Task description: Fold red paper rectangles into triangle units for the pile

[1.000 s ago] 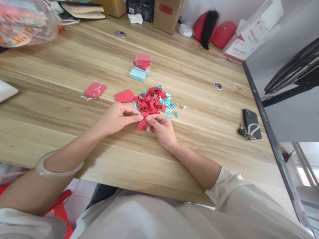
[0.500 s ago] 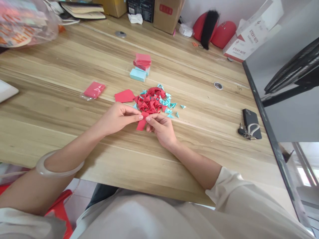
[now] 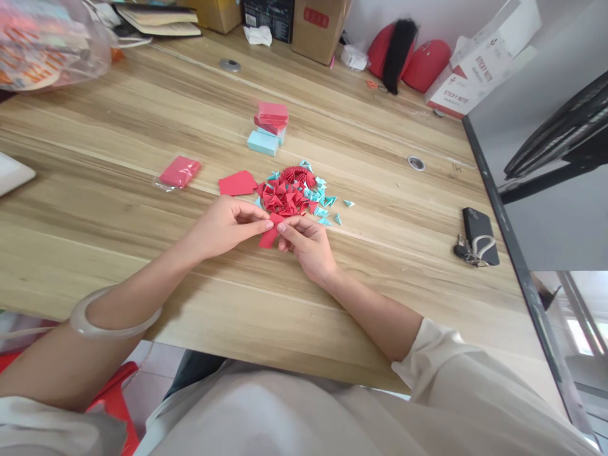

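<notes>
A small strip of red paper is pinched between both hands above the table. My left hand grips its left edge with thumb and fingers, and my right hand grips its right edge. Just beyond the fingertips lies a heap of folded red paper triangles, with a fan-like ring of red pieces at its back. Light-blue folded triangles are scattered on the heap's right side. Flat red paper sheets rest left of the heap.
A wrapped red paper pack lies to the left; stacked red packs and a light-blue pack stand behind the heap. At right are a black case and keys. Cardboard boxes line the back.
Both hands keep their pinch on the red paper strip, almost in place. The strip's lower end has tilted slightly.
</notes>
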